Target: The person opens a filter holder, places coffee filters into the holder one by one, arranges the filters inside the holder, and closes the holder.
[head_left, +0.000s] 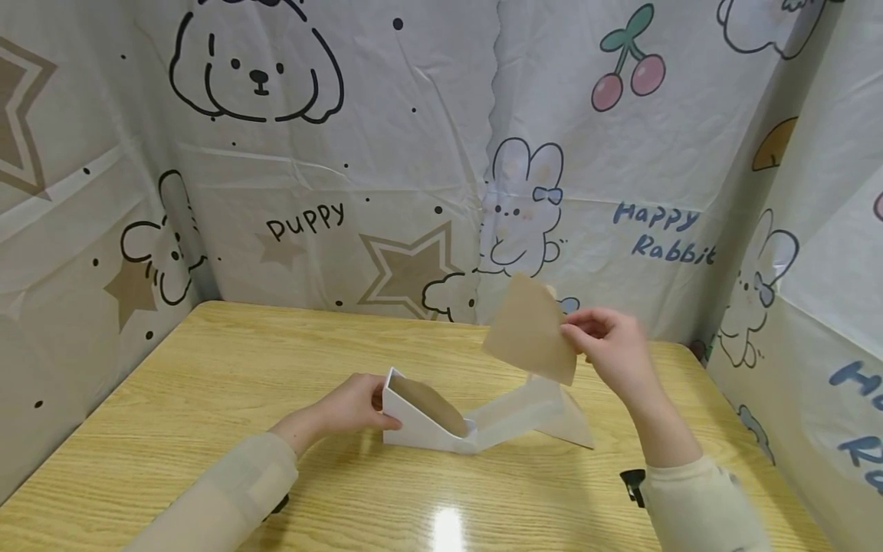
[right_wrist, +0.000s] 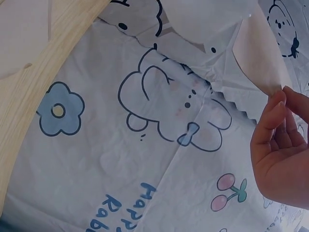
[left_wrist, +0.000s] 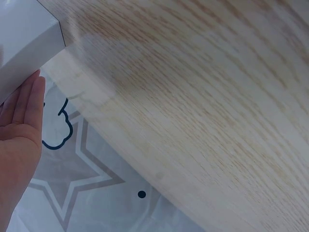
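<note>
In the head view, my right hand pinches a tan paper coffee filter at its right edge, holding it up above the table. The right wrist view shows thumb and fingertips meeting at the lower tip of that filter. My left hand grips the back end of a white slant-topped box, thumb on the near side. More brown filter paper sits inside the box. In the left wrist view, the fingers of my left hand lie along the side of the white box.
From the low front of the box a translucent, frosted flap stretches right over the wooden table. Another tan paper piece lies partly beneath it. A printed cloth hangs behind the table and along both sides.
</note>
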{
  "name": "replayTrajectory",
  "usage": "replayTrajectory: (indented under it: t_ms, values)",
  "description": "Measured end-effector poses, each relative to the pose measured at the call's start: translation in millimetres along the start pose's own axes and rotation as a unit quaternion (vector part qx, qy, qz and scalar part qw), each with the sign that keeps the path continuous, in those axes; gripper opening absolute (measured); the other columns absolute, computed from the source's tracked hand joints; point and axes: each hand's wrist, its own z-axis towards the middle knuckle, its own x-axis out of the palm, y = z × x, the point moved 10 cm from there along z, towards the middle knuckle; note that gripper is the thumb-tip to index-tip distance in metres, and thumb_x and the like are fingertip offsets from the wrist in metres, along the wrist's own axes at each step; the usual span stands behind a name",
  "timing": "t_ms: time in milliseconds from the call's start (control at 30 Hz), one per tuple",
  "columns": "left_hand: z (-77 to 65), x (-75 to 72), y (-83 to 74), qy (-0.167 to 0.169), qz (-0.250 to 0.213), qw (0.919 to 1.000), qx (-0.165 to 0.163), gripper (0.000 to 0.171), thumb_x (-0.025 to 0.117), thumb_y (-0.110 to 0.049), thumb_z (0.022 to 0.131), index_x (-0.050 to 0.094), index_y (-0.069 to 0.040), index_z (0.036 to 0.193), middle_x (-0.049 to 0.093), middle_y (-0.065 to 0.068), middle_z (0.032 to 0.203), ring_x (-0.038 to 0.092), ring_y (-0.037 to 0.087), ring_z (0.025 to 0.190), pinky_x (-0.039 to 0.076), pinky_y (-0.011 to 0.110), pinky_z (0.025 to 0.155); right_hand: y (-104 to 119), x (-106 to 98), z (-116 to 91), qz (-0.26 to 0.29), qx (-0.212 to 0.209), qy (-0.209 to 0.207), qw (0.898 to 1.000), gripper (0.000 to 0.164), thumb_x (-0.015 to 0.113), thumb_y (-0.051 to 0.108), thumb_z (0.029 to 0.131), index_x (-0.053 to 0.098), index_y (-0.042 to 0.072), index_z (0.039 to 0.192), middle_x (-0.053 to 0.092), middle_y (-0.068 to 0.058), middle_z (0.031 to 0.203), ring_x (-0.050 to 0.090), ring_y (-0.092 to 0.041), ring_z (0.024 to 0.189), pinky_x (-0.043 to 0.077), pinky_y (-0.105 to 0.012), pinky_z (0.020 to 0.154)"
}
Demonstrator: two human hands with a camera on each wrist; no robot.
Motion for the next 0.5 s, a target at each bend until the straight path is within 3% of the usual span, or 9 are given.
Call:
replayTrajectory:
  t_ms: [500]
  values:
    - [0.2,2.1,3.6,0.003,-0.009,1.0000,-0.002,0.039,0.074,-0.010,0.079,0.060,-0.004,0.114,0.067,0.012,0.109,0.065,0.022,0.097,0.055,0.030,0.080,17,36,-3,0.012,-0.020,0.034,0.999,0.013,0.066,0.008,0.086,0.068,-0.002,0.094,0.068,-0.015,0.083,0.059,-0.012,0.067,0.051,-0.019,0.060]
